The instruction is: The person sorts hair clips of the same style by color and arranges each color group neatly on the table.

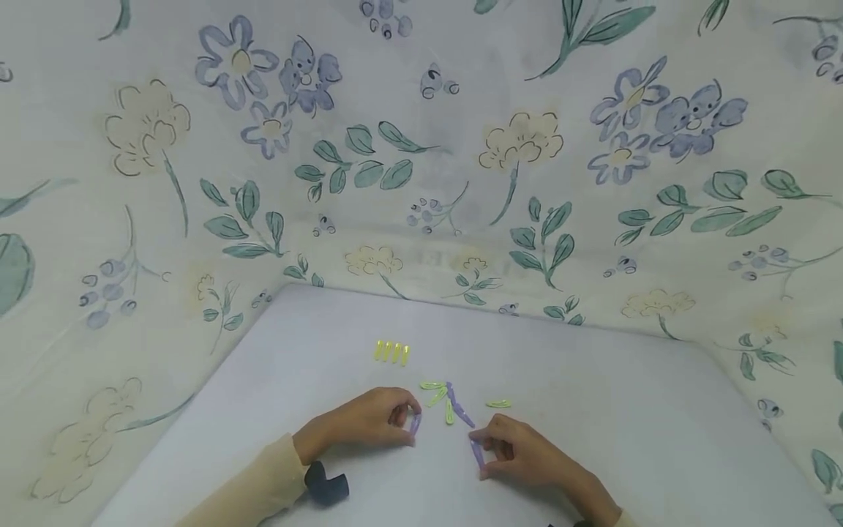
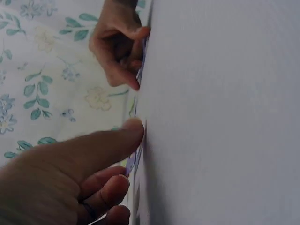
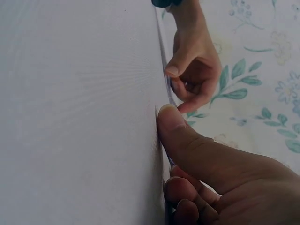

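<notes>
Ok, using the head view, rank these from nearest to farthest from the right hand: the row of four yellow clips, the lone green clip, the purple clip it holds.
1. Purple clip: held in the right hand.
2. Lone green clip: just beyond that hand.
3. Four yellow clips: well off to the left, farther back.
</notes>
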Available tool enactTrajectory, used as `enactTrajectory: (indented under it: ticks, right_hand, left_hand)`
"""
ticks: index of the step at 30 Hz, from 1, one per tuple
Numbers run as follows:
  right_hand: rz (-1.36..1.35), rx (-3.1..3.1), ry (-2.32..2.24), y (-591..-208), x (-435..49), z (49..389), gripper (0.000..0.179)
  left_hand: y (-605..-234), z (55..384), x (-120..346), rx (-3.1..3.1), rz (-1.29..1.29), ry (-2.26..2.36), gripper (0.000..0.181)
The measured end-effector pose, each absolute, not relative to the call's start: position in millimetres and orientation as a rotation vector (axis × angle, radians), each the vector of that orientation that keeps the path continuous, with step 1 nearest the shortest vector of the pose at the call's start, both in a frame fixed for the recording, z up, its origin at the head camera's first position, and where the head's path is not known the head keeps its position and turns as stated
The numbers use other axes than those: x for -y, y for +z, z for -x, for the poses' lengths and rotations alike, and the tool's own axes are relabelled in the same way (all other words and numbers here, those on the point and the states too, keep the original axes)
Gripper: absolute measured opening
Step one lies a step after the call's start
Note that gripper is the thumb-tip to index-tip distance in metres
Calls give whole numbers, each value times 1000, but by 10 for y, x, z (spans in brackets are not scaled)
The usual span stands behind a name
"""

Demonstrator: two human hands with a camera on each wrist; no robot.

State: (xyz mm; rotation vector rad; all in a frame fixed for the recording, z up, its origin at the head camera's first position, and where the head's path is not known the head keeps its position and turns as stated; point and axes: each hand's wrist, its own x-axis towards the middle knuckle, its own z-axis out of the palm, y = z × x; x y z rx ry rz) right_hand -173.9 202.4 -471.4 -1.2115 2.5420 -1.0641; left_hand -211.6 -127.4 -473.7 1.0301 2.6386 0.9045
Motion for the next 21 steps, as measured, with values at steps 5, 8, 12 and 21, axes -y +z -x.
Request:
enactTrajectory:
  ticks: [5,8,12,21]
  right_hand:
    - [1135,-2565,-1050,-4699,-2047,1737,46]
    - [1128,-2570,-1044,-4693,-2046,1736,46]
    - [1137,-2582,-1044,-4696,-2023,1707,44]
    - [1112,-2572,-1047,-4711,-1999,1695,42]
  left_hand:
    - [-4604,2183,1365,-2728,-934,932,40]
    - [-4576,2264,1513,-2773,-841,962,40]
    - [-4585,2343,1751,-2815,-692,998,40]
    - [-4576,2462,1941,-2902,-490,954,40]
